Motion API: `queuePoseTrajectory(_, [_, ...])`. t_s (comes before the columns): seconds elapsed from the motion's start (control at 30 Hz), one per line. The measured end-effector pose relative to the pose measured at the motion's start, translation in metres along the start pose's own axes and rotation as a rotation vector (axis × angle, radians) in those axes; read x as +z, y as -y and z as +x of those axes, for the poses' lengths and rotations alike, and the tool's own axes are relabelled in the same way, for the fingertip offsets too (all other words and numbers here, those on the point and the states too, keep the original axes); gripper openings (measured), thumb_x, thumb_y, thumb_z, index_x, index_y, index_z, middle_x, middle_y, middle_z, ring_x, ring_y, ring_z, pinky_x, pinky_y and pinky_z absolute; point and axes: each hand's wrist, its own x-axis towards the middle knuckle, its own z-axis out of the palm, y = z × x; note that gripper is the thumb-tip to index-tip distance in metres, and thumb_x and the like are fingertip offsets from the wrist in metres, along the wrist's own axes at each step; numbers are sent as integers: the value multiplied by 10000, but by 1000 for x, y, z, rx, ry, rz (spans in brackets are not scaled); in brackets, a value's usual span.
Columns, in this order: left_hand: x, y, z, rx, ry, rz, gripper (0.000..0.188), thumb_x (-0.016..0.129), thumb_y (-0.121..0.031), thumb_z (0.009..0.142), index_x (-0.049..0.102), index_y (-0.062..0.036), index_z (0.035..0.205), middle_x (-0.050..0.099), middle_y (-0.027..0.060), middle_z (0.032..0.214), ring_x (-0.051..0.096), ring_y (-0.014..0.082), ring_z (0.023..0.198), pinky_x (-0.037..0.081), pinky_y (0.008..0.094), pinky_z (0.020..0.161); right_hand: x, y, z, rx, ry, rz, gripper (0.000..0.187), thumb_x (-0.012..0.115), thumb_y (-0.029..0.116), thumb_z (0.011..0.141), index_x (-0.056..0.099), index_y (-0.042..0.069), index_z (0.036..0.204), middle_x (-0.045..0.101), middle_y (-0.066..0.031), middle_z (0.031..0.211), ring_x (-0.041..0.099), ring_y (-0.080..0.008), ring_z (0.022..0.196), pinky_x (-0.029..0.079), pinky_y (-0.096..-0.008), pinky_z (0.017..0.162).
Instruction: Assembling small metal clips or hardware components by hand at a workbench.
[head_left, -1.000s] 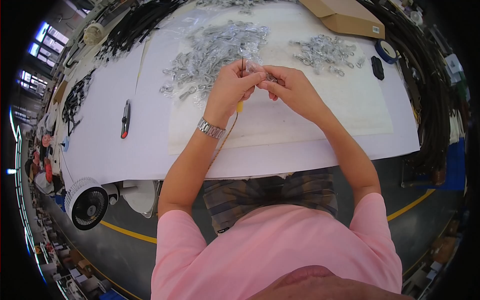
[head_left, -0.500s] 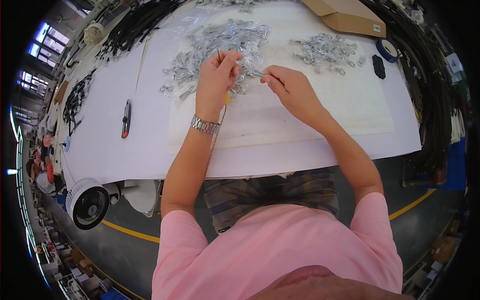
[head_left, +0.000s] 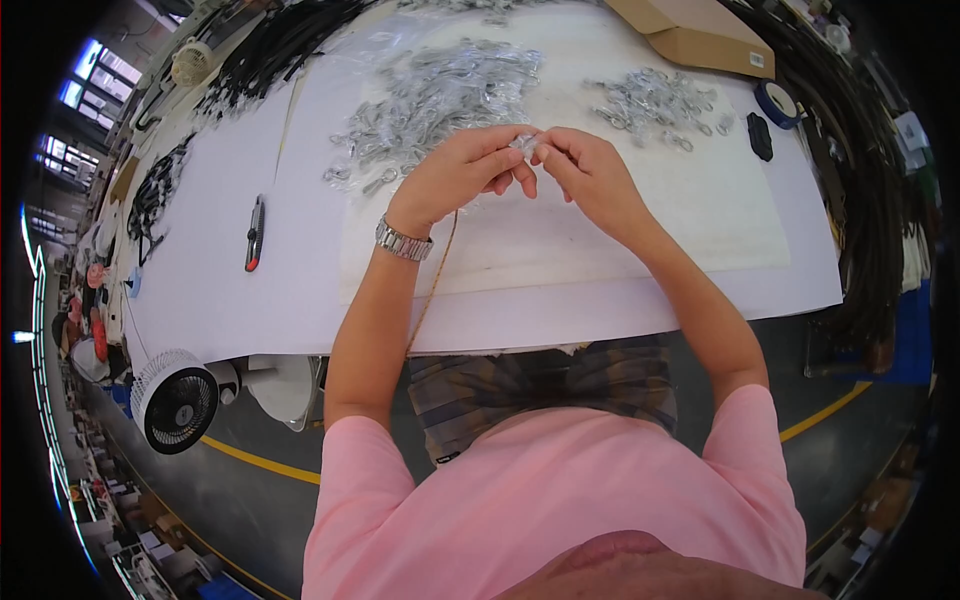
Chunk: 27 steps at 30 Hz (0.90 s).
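My left hand [head_left: 465, 172], with a metal watch on its wrist, meets my right hand [head_left: 592, 178] above the table's middle. Between their fingertips is a small silver metal clasp in clear plastic [head_left: 524, 146], pinched from both sides and partly hidden by the fingers. Just beyond my hands lies a large heap of silver metal clasps in clear plastic [head_left: 440, 95]. To its right is a smaller group of similar clasps [head_left: 655, 103]. A thin brownish cord [head_left: 442, 262] runs from below my left hand to the table's near edge.
On the left lie a box cutter [head_left: 255, 233] and black straps [head_left: 275, 55]. A cardboard box [head_left: 695, 35], a roll of blue tape [head_left: 777, 103] and a black object [head_left: 759, 137] are at the far right. A fan [head_left: 180, 402] stands by the near left edge.
My left hand has moved right and turned to meet my right hand. The clasp, earlier at my right fingertips, is now between both hands. The yellow piece by my left wrist is out of sight.
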Motion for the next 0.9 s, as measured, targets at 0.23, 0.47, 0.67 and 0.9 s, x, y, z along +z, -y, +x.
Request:
queuePoseTrajectory(0.23, [11, 5, 3, -23, -16, -238, 407, 496, -147, 1059, 567, 28, 1420, 703, 47, 822, 432, 54, 651, 380, 206, 582, 5, 8, -5, -95, -139, -154, 213, 571, 192, 1004, 645, 9, 925, 614, -155, 728, 578, -297, 657, 455, -399, 640])
queuePoseTrajectory(0.47, [24, 22, 12, 79, -260, 122, 358, 516, -127, 1033, 627, 37, 1331, 701, 28, 752, 507, 67, 638, 429, 237, 596, 10, 0, -5, -64, -158, -142, 202, 559, 184, 1012, 633, 10, 941, 617, -168, 735, 588, -331, 670, 468, -431, 660])
queuePoseTrajectory(0.67, [28, 28, 16, 140, -425, 332, 299, 539, -159, 1023, 691, 17, 1210, 703, 24, 719, 573, 86, 633, 467, 273, 607, 0, -2, 3, 225, 68, 244, 217, 577, 204, 1041, 635, 7, 968, 677, -86, 809, 575, -160, 667, 478, -329, 636])
queuePoseTrajectory(0.9, [8, 29, 15, 8, -569, 110, 274, 538, -192, 1037, 745, -27, 1105, 656, -20, 694, 460, 28, 556, 373, 212, 520, -46, -30, 31, 321, -276, 1141, 462, 666, 266, 1019, 561, -39, 1350, 700, -153, 1209, 657, -128, 816, 547, -239, 781])
